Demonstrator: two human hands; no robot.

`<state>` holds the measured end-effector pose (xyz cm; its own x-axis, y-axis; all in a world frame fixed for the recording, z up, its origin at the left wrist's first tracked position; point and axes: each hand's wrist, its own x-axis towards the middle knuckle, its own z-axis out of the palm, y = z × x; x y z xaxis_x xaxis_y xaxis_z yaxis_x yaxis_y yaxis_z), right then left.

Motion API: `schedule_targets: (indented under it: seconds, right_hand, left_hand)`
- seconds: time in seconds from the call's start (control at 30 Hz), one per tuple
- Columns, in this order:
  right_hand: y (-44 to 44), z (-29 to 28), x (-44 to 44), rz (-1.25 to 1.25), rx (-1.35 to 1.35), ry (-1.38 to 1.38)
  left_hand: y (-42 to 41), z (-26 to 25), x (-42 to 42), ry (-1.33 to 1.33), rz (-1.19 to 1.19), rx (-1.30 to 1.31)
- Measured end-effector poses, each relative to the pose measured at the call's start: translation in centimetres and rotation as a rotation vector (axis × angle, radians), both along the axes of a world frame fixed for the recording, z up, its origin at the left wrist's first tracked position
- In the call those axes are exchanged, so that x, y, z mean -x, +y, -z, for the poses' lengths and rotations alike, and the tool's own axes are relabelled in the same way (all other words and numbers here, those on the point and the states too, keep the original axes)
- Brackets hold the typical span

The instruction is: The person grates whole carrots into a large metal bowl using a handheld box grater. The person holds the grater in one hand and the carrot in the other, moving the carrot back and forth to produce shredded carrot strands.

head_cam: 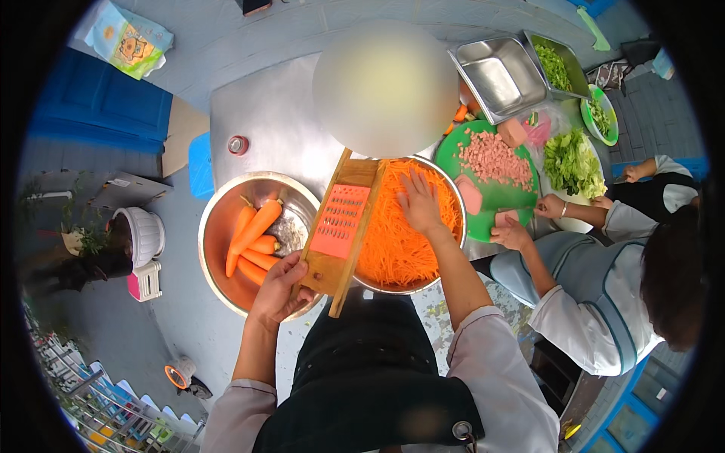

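Observation:
My left hand [281, 284] grips the lower end of a wooden-framed grater [315, 276] with an orange grating plate [341, 219]. The grater is tilted across the gap between two metal bowls. My right hand [420, 204] rests palm down, fingers somewhat spread, on a heap of shredded carrot [396, 255]. That heap fills the right-hand steel bowl [463, 218]. In the left-hand steel bowl [205, 249] lie several whole peeled carrots [257, 226]. Part of the shredded carrot is hidden behind the grater and my right forearm.
Beside me a co-worker's hands [512, 233] work at a green cutting board [453, 150] with diced pink sausage [493, 158]. Beyond are leafy lettuce [573, 164], a steel pan [501, 73] and chopped greens [552, 68]. A small can [238, 145] stands on the steel table [266, 107]. A blurred disc hides the far middle.

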<state>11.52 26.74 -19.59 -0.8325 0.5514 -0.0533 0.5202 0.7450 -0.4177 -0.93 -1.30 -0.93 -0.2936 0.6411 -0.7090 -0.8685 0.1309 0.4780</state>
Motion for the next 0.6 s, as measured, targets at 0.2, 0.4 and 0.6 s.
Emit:
schedule_targets:
  seconds: [0.2, 0.4, 0.6]
  right_hand:
    - [-8.1, -0.9, 2.1, -0.082, 0.161, 0.192]
    - [-4.9, -2.9, -5.0, -0.065, 0.209, 0.395]
    - [-2.0, -9.4, -10.2, 0.440, 0.537, 0.424]
  left_hand:
    - [1.8, 0.9, -0.9, 0.034, 0.057, -0.010]
    - [2.9, 2.1, -3.4, 0.231, 0.194, 0.024]
    - [3.0, 15.1, -8.7, 0.615, 0.351, 0.148]
